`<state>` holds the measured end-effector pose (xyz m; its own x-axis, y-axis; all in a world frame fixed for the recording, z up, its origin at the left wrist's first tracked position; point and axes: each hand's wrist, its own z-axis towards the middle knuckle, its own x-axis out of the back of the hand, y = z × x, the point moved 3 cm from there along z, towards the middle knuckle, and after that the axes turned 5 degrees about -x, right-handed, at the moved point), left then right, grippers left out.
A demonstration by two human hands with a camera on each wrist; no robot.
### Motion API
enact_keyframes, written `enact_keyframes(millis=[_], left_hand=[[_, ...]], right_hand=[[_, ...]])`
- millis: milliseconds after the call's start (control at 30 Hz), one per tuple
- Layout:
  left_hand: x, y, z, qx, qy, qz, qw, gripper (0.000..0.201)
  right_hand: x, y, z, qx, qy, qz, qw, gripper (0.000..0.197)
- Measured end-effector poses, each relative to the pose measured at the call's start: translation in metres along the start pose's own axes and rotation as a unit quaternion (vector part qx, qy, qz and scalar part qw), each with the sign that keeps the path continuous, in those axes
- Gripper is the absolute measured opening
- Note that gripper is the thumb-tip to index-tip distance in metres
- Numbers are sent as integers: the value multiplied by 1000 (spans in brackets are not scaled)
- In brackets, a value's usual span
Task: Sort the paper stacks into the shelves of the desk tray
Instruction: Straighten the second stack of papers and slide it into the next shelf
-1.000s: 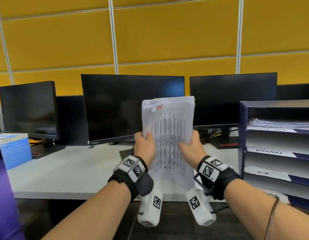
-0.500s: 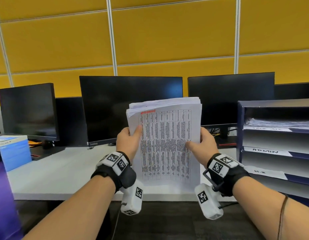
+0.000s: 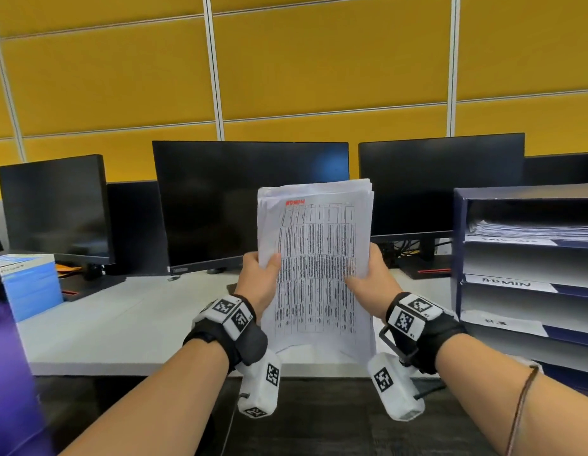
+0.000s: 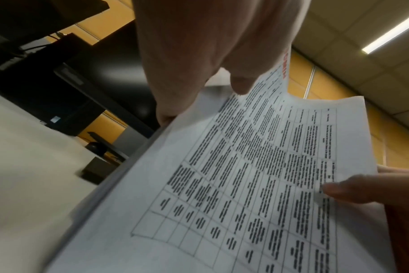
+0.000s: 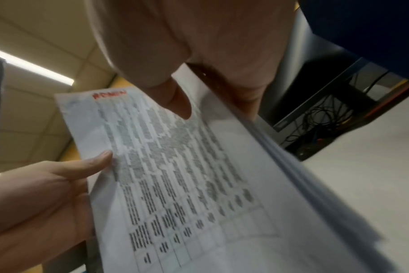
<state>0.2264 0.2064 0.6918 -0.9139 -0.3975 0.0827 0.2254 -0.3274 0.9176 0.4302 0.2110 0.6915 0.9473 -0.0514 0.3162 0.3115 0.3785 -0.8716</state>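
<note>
I hold a paper stack (image 3: 315, 264) upright above the desk, its top sheet a printed table with a red word at the top. My left hand (image 3: 259, 274) grips its left edge, thumb on the front. My right hand (image 3: 368, 278) grips the right edge the same way. In the left wrist view the paper stack (image 4: 257, 184) fills the frame under my left hand (image 4: 210, 55); in the right wrist view the paper stack (image 5: 187, 175) runs below my right hand (image 5: 187, 46). The dark blue desk tray (image 3: 459, 258) stands to the right, with papers on its top shelf (image 3: 533, 230) and labelled shelves below.
Three dark monitors (image 3: 250, 202) line the back of the white desk (image 3: 121, 324). A blue box (image 3: 29, 284) sits at the desk's left end. Cables (image 3: 404, 250) lie behind the stack near the right monitor's stand. A purple object (image 3: 6, 373) stands at the far left.
The stack turned to face me flat between 1.0 s and 0.5 s ago, showing the table. Since then it has shifted slightly right, and my grip is unchanged.
</note>
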Motion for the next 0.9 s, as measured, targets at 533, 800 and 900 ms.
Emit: enact_keyframes(millis=[533, 800, 900], left_hand=[[12, 13, -4, -55, 56, -9, 997, 31], [18, 28, -3, -103, 100, 49, 988, 27], [12, 37, -1, -127, 122, 46, 983, 28]], right_hand=[[16, -1, -1, -32, 50, -34, 998, 52], [12, -5, 0, 11, 93, 6, 996, 41], [6, -12, 4, 28, 96, 14, 995, 41]])
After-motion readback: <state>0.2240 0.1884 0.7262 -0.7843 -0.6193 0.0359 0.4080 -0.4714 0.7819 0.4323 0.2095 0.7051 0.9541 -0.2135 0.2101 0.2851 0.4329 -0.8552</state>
